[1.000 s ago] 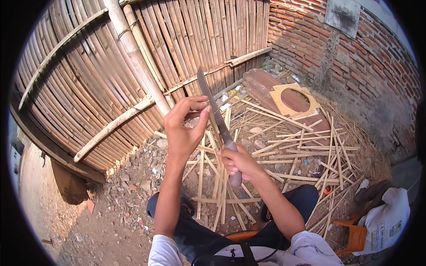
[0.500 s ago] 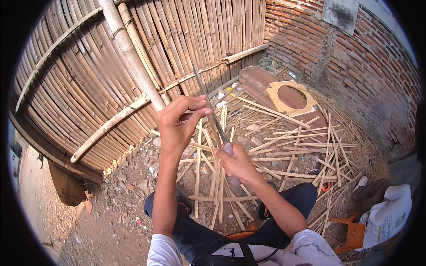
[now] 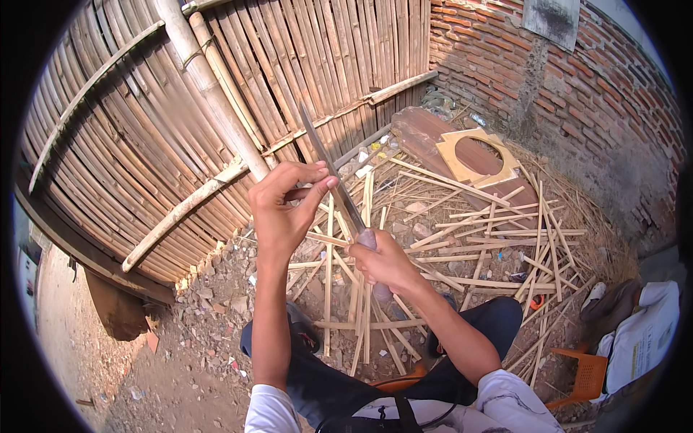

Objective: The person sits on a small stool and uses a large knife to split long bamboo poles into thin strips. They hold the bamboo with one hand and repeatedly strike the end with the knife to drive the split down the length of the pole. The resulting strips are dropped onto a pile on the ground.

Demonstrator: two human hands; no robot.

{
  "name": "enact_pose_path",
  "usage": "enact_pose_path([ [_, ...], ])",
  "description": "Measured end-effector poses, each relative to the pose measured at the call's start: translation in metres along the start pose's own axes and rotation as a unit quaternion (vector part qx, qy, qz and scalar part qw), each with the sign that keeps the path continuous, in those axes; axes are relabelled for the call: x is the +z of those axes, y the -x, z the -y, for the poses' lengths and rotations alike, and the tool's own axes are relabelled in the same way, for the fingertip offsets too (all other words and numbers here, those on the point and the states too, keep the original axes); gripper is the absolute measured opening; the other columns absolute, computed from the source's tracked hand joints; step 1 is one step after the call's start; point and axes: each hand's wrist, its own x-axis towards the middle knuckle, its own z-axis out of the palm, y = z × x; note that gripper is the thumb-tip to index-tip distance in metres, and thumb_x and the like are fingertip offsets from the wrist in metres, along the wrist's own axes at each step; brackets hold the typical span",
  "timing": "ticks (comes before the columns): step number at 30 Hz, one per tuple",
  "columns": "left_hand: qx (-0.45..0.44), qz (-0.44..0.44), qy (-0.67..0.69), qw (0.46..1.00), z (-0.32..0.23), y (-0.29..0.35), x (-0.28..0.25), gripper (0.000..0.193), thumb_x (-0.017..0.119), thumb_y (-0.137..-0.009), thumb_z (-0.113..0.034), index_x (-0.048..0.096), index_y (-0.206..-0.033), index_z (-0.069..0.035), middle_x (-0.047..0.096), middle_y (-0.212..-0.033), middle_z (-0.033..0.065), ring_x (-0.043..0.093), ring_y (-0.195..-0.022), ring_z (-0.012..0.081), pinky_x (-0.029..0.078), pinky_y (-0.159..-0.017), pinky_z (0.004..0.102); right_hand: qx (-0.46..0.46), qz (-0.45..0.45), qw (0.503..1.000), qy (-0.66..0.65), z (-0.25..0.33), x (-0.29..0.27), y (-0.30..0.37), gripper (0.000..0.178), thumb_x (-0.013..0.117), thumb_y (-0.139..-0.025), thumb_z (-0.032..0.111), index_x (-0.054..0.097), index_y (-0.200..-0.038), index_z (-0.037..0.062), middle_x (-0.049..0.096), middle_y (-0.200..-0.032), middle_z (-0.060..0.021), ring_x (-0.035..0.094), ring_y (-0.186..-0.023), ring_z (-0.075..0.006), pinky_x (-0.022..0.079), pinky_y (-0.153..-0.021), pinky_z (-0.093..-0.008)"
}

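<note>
Dark trousers [image 3: 476, 328], the person's own, one pair: knees bent, below the knife.

Right hand [image 3: 386, 265]: fingers wrapped round the handle of the knife [image 3: 349, 200], at its lower end. Blade points up and away, leaning left.

Left hand [image 3: 278, 202]: thumb and fingertips pinched narrow on a thin strip [image 3: 342, 208], just left of the blade. Strip runs down alongside the knife toward the right hand; whether the edge bites into it is too fine to tell.

Step in hand, by judgement: working a single strip with the blade. The next move calls for a steady pinch, a controlled stroke and fingertips clear of the edge.

Loose strips [image 3: 328, 296], many: pale, crossed on stony ground, below and to the right of the knife.

Orange chair [image 3: 577, 379], one, with white cloth [image 3: 642, 339] beside it: well right of the knife.

Tan panel [image 3: 451, 162], one: round hole, brown board [image 3: 426, 137] beneath; beyond the knife, to its right.

Containers: none in either hand; the panel's hole shows only board.

Bamboo fence [image 3: 346, 65], beyond the knife; brick wall [image 3: 498, 79], to its far right.
</note>
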Motion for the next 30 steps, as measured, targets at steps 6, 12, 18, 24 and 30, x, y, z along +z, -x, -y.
enact_pose_path([
  [6, 0.016, 0.002, 0.027, 1.000, 0.010, -0.001, 0.003, 0.010, 0.082, -0.079, 0.001, 0.077, -0.088, 0.000, 0.075, -0.089, 0.0122, 0.075, -0.090, 0.0197, 0.062, -0.067, 0.0260, -0.038, -0.021, 0.999, 0.033, 0.000, -0.001, 0.004, 0.013, 0.061, -0.092, 0.011, 0.055, -0.083, 0.0032, 0.053, -0.063, -0.0013, 0.046, -0.045, -0.0086, 0.035, -0.041, -0.0276],
  [12, 0.014, 0.016, 0.032, 0.999, 0.008, 0.000, 0.004, 0.010, 0.078, -0.082, 0.005, 0.076, -0.090, -0.001, 0.073, -0.090, 0.0106, 0.073, -0.094, 0.0195, 0.064, -0.069, 0.0272, -0.071, -0.034, 0.996, 0.049, 0.008, -0.001, 0.008, 0.013, 0.062, -0.090, 0.012, 0.055, -0.085, 0.0014, 0.055, -0.064, -0.0033, 0.049, -0.046, -0.0108, 0.038, -0.042, -0.0296],
  [18, 0.001, 0.015, 0.035, 0.999, 0.002, 0.001, 0.005, 0.010, 0.080, -0.080, 0.003, 0.076, -0.089, 0.001, 0.074, -0.090, 0.0121, 0.075, -0.091, 0.0186, 0.062, -0.066, 0.0263, -0.032, -0.027, 0.999, 0.034, -0.018, -0.006, 0.005, 0.011, 0.061, -0.091, 0.010, 0.054, -0.086, 0.0024, 0.053, -0.064, -0.0025, 0.047, -0.046, -0.0108, 0.037, -0.041, -0.0301],
  [24, 0.042, 0.002, 0.039, 0.998, 0.005, -0.002, 0.008, 0.010, 0.076, -0.081, 0.004, 0.072, -0.090, 0.003, 0.073, -0.095, 0.0133, 0.074, -0.085, 0.0178, 0.060, -0.072, 0.0269, 0.068, 0.117, 0.959, -0.250, -0.013, -0.023, 0.006, 0.014, 0.060, -0.098, 0.011, 0.050, -0.088, 0.0114, 0.041, -0.058, 0.0059, 0.035, -0.040, -0.0046, 0.030, -0.039, -0.0242],
  [30, -0.026, 0.022, 0.062, 0.998, 0.029, 0.006, 0.015, 0.033, 0.073, -0.085, 0.002, 0.062, -0.115, -0.002, 0.065, -0.122, 0.0157, 0.068, -0.110, 0.0229, 0.061, -0.088, 0.0350, 0.005, -0.012, 0.967, -0.256, -0.009, -0.058, 0.012, 0.025, 0.065, -0.098, 0.020, 0.046, -0.083, 0.0135, 0.040, -0.058, 0.0063, 0.036, -0.042, -0.0043, 0.032, -0.040, -0.0234],
])
